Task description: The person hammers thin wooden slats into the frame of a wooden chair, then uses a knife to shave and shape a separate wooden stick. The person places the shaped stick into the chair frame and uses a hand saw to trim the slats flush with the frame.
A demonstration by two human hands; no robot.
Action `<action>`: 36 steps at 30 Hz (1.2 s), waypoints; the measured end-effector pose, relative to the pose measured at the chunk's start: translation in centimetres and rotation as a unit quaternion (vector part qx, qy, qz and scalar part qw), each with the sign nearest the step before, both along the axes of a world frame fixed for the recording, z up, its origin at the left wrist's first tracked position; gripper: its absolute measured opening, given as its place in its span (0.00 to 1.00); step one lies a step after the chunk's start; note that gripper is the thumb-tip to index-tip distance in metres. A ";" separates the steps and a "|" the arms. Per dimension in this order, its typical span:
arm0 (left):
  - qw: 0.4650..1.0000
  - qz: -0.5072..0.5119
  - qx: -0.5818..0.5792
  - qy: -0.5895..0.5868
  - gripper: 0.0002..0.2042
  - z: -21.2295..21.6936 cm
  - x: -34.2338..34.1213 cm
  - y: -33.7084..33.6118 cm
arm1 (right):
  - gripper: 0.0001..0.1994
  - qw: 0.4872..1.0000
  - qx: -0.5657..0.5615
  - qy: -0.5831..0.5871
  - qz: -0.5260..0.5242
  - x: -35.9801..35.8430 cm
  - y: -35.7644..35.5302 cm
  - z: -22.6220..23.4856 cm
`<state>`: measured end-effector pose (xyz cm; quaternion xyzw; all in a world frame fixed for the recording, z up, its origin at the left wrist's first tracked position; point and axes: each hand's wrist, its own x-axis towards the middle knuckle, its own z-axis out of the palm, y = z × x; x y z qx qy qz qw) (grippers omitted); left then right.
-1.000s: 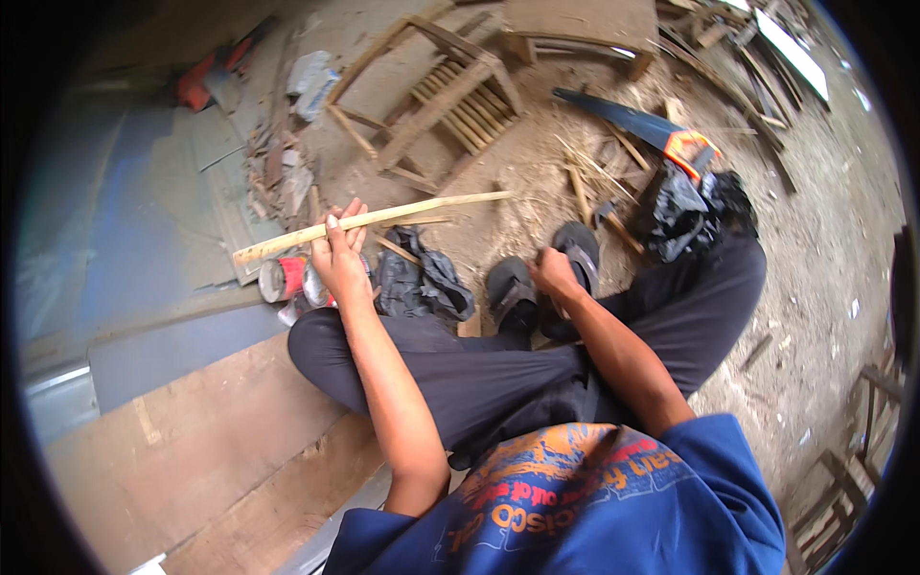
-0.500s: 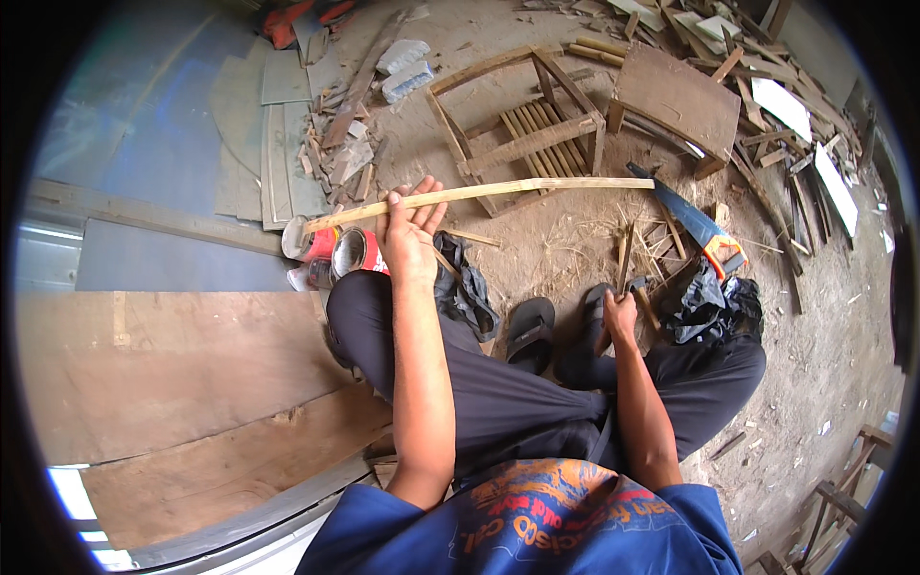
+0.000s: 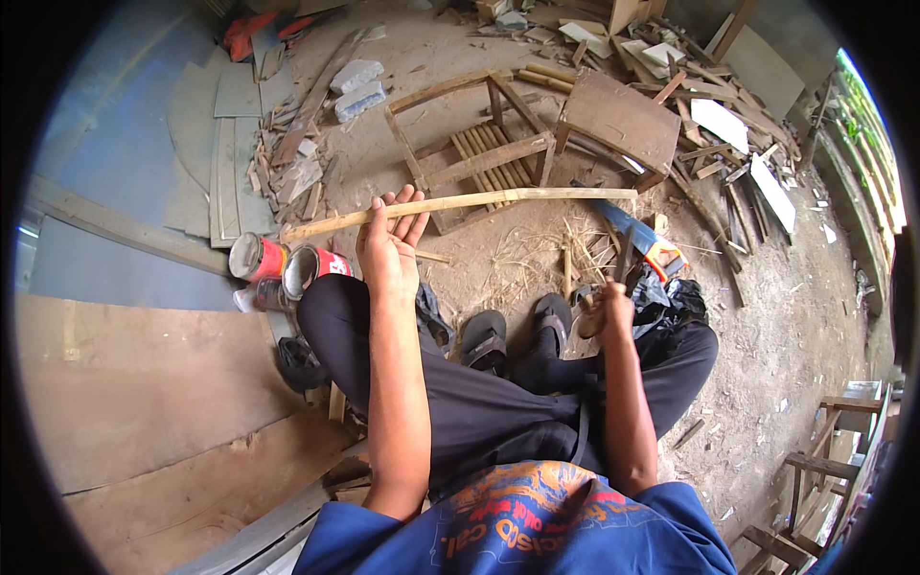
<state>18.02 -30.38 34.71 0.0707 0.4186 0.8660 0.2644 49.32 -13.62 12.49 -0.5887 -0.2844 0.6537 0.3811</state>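
Observation:
A long, pale strip of split bamboo stretches across the middle, bent slightly near its right part. My left hand holds it near its left end, palm up, thumb on top and fingers beneath. Lower right, over my crossed legs, my right hand is closed round a tool with a narrow dark blade pointing up and away, which looks like a knife. Its grip is mostly hidden by the fingers. Past that blade lies a handsaw with a blue blade and orange handle, on the ground.
Red paint cans stand left of my knee. Ahead lie a wooden frame with slats and a small brown wooden stool. Scrap wood is heaped far right. Sandals and a black plastic bag sit close by.
The view has swung right, so the scene sits further left. The dark blade in my right hand now points up closer to the strip's right part. My left hand still holds the strip.

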 end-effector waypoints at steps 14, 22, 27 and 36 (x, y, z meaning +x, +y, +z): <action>0.993 -0.002 0.120 -0.014 0.18 1.3 1.8 5.2 | 0.13 0.959 0.202 -0.181 -0.076 21.5 10.8 11.4; 0.994 0.041 0.066 0.073 0.17 2.6 3.1 7.4 | 0.24 0.847 0.111 -0.518 0.050 14.4 -3.8 -8.6; 0.991 -0.007 0.017 0.133 0.17 5.1 -0.4 6.8 | 0.34 0.740 0.166 -0.651 0.044 11.5 -4.0 -8.7; 0.939 -0.200 -0.022 0.279 0.12 12.3 -1.0 15.3 | 0.23 0.735 0.590 -0.234 0.237 -3.9 9.5 22.9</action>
